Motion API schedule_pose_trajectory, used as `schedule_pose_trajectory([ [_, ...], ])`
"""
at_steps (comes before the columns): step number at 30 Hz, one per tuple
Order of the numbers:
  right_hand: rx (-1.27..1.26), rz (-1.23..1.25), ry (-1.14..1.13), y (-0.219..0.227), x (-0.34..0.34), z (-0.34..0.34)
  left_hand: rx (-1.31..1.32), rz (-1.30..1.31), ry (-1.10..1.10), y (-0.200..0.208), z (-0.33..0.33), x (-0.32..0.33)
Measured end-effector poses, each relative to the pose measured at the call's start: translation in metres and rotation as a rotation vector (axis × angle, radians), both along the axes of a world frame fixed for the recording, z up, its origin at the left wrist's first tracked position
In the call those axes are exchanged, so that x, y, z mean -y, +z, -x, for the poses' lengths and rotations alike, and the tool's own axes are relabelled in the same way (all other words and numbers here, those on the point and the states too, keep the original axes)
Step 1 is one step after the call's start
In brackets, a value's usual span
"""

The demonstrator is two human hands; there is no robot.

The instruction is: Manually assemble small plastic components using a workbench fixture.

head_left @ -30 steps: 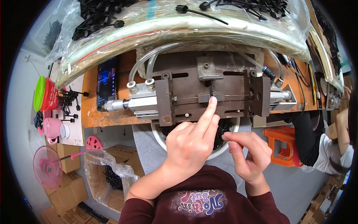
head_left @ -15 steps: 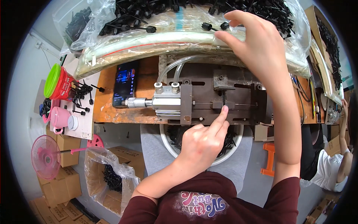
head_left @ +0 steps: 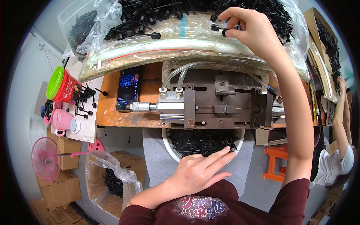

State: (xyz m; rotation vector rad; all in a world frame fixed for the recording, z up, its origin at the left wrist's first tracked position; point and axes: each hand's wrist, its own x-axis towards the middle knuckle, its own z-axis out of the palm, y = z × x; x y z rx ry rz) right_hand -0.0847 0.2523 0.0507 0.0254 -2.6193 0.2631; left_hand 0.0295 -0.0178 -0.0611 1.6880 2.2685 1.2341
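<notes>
Head view, as I watched from afar; clock pos. taken from the ref. named. My R hand (head_left: 250,30) hung over the near edge of a clear-film-covered heap of black parts (head_left: 277,15), fingers curled to a narrow gap. The nearest black stemmed part (head_left: 215,27) lay at approx. 9 o'clock of that hand, its ribbed head clear of the fingers on the L side, its stem running toward 3 o'clock to the thumb tip. I couldn't tell whether thumb & fingers were clamped on the stem or only beside it.

My L hand (head_left: 195,170) had its fingers stretched out w/ nothing visible in them; the fingertips were at approx. 4 o'clock of the white basin (head_left: 165,142), over its rim area. Contact w/ the contents, a pile of loose black pcs. (head_left: 198,141), was unclear.

B/w the hands, at approx. 7 o'clock of the R hand, stood the dark metal fixture (head_left: 210,95) w/ a small center block (head_left: 224,109). A lit phone (head_left: 128,90) lay at approx. 9 o'clock of that block, on the orange-brown bench (head_left: 108,117).
</notes>
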Motion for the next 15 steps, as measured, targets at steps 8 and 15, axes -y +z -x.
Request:
schedule_pose_trajectory([
  [8,0.185,-0.442,0.006,0.002,-0.03,0.026,-0.005,-0.039,-0.074,-0.003,-0.008,0.0],
  [15,0.009,-0.575,0.128,-0.009,-0.023,0.02,0.041,-0.116,-0.083,-0.012,-0.015,0.005],
])
